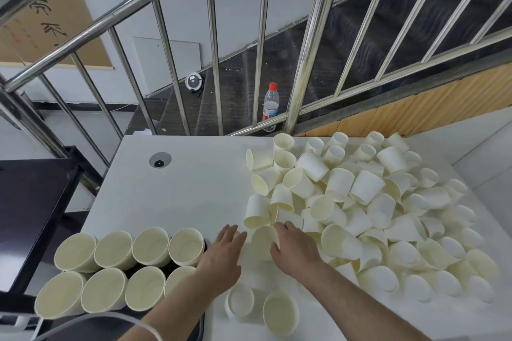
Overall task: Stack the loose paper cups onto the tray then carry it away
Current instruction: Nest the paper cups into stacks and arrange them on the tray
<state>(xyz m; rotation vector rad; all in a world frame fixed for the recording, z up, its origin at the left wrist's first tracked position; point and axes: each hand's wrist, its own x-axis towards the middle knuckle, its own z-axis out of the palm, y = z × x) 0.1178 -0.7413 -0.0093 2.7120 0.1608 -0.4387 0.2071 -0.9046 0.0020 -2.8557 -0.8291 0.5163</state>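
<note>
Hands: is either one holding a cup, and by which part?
The right hand grips an inverted cup by its side wall. The left hand lies flat beside it, holding nothing.

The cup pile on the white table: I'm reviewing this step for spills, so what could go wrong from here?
1. The loose cup pile lies heaped, so pulling the cup under the right hand may send neighbours rolling.
2. The left hand rests beside the upright cups on the tray; a nudge could topple them.
</note>
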